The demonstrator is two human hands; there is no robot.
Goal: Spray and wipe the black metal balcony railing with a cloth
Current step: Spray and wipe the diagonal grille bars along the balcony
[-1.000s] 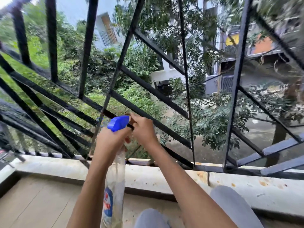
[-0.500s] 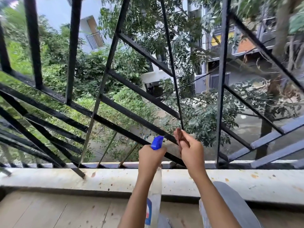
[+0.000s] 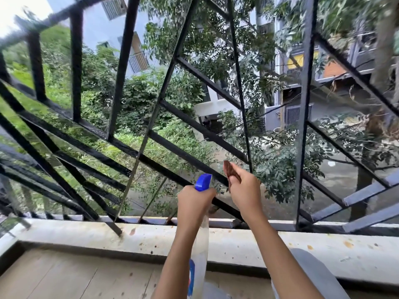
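Above a stained concrete ledge point(image 3: 86, 236), the left hand point(image 3: 194, 203) is gripping a clear, blue-nozzled spray bottle point(image 3: 200, 240) close to the black metal balcony railing point(image 3: 304, 126) while the right hand point(image 3: 246, 195) is pinching a brown cloth point(image 3: 232, 172), with close misting then wiping along one bar looking wisest

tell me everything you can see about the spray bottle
The spray bottle has a bright blue plastic spray head and a long clear body with a blue and red label low down. It stands roughly upright, head toward the black railing. The left hand grips its neck just under the head. Its fill level cannot be told.
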